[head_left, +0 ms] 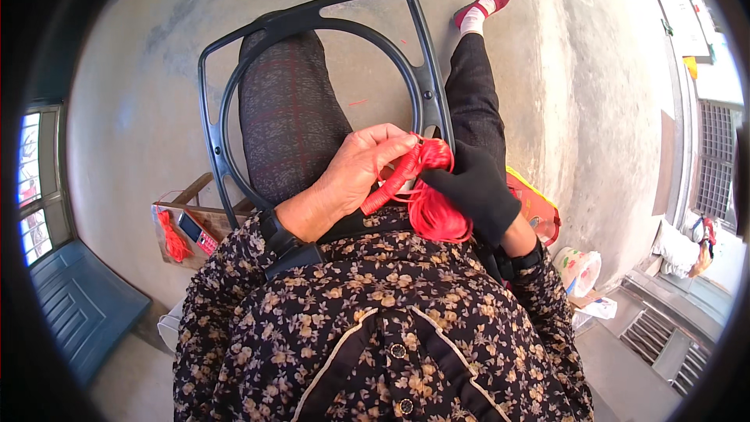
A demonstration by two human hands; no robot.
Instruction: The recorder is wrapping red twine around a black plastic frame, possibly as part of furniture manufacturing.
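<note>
Across my lap lies a black frame (429,86), its squared outer bar joined to a round inner ring. Tight turns of red cord form a wrapped length (391,187) at the ring's near right part. My bare left hand (348,172) is closed there, thumb and forefinger pinching the cord against the frame. On my right hand (480,191) is a black glove; it is closed at a loose bundle of red cord (439,215) whose loops hang toward my shirt. The glove hides part of the bundle, and its fingertips are mostly covered.
A wooden stool (172,242) at the left bears more red cord (173,238) and a phone (190,227). Beyond it stands a blue chair (90,305). On the right are a red bag (539,211) and a white tub (578,270). Red scraps (358,101) lie on the concrete floor.
</note>
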